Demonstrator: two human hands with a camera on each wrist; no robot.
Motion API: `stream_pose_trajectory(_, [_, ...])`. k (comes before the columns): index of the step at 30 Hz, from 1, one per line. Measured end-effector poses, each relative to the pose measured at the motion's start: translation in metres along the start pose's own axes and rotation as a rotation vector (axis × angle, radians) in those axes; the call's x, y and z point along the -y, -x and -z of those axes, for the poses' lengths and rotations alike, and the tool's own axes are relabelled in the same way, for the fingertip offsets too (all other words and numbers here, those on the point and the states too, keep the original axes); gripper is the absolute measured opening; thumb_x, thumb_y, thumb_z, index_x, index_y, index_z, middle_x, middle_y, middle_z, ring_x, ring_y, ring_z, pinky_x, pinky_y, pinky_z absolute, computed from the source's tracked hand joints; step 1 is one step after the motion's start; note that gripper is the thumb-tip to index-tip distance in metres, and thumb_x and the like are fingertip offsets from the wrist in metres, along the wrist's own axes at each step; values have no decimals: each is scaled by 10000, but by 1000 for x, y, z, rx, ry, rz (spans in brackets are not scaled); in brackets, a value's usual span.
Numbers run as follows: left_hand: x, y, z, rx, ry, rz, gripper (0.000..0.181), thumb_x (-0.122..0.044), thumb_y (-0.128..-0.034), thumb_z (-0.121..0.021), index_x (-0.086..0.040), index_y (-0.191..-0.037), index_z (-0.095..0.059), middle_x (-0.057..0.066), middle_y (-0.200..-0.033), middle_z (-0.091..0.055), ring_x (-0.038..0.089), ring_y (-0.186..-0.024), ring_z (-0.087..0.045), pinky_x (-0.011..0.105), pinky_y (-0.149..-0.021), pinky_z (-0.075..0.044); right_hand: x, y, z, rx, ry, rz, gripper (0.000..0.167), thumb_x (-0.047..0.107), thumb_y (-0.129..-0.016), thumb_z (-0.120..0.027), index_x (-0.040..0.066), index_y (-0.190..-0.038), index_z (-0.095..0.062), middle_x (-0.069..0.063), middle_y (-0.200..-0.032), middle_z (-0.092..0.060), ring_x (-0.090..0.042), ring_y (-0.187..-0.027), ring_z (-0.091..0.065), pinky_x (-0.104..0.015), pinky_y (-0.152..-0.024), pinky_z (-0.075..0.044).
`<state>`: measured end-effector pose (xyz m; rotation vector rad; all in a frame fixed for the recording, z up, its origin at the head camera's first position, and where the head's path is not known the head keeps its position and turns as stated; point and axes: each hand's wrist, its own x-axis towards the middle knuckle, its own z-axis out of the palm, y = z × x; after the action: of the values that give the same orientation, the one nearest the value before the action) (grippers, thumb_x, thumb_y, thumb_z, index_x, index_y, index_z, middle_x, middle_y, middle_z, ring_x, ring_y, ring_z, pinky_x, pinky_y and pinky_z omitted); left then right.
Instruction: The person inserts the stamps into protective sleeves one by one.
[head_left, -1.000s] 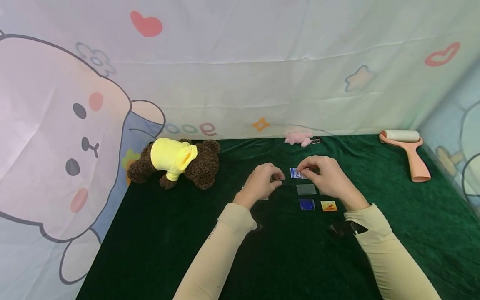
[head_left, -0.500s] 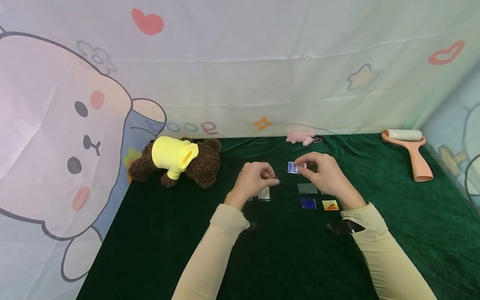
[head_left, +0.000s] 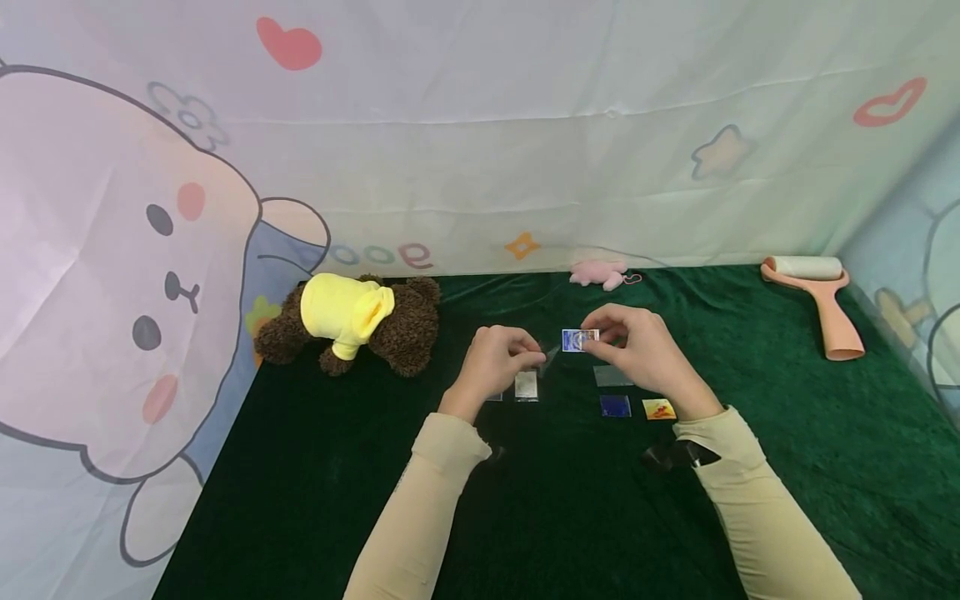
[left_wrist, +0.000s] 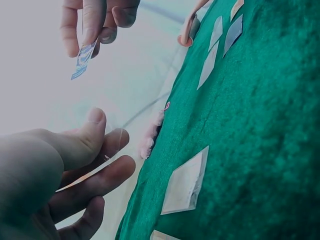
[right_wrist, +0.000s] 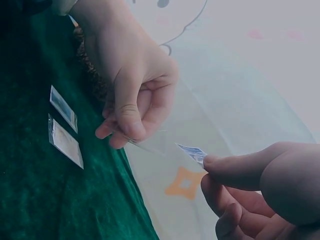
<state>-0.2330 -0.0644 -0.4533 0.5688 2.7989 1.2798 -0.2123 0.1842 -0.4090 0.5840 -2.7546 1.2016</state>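
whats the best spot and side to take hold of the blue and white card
Probably pinch the blue and white card by its left end, coming from the left. It is thin and raised off the green cloth, and the right grip pinches its right end, so the left end sticks out free. The left grip, on that side, holds clear film.

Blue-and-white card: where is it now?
Head view: the blue-and-white card is pinched in the right hand, raised above the green cloth, just right of the clear film in the left hand.
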Motion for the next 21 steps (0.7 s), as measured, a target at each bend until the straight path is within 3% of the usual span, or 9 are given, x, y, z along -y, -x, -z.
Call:
stream_pose_trajectory(15, [6,0,4,56,49,-122,135,-184,-1002,-736,-120,-1086,-819,-27,-1023,-787,102,-882,-680,335,-888,-583,-2,1,-7,-107,15,72,176,85,-931,-810,92,-1085,-725,-58,-964,-761,-183,-809,-689,-282,-666,-535])
stream_pose_trajectory(21, [6,0,5,77,77,-120,129,-159,-1000,-734,-117,-1090,-817,-17,-1039,-789,108,-901,-689,351,-915,-585,0,1,-9,-110,20,81,175,93,-935,-808,104,-1090,-726,-43,-955,-769,-169,-805,-690,-276,-666,-540])
